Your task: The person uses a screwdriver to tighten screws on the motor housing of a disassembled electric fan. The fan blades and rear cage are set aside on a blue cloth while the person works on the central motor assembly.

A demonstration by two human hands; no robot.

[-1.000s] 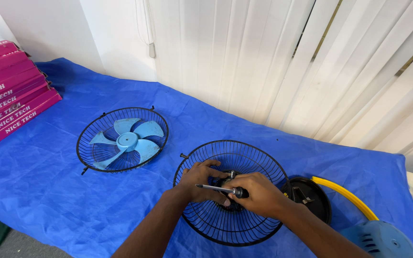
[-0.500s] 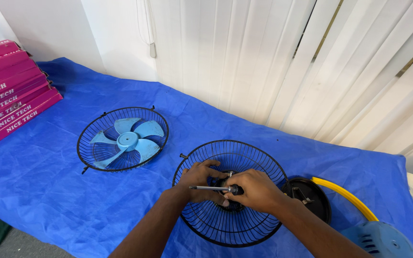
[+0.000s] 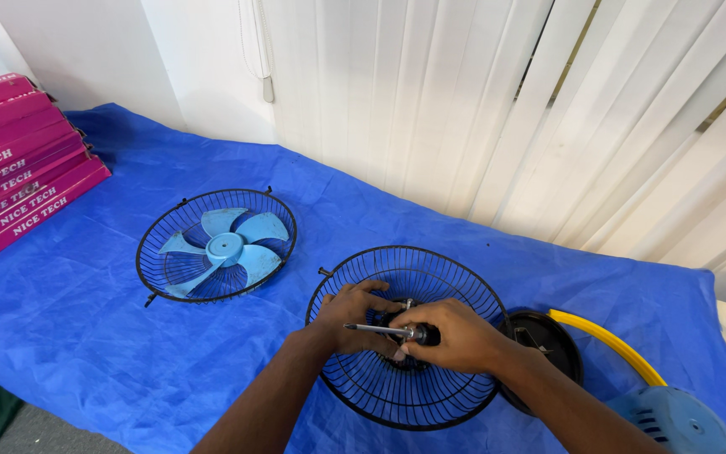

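Screwdriver (image 3: 384,330) lies level, tip leftward.

Bright, even daylight, soft shadows, sharp focus, with slight wide-angle bending at edges.

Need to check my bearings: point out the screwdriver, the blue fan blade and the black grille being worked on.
screwdriver (image 3: 377,329), head view, on its metal shaft.
blue fan blade (image 3: 225,247), head view, on its hub.
black grille (image 3: 430,269), head view, on its far wires.
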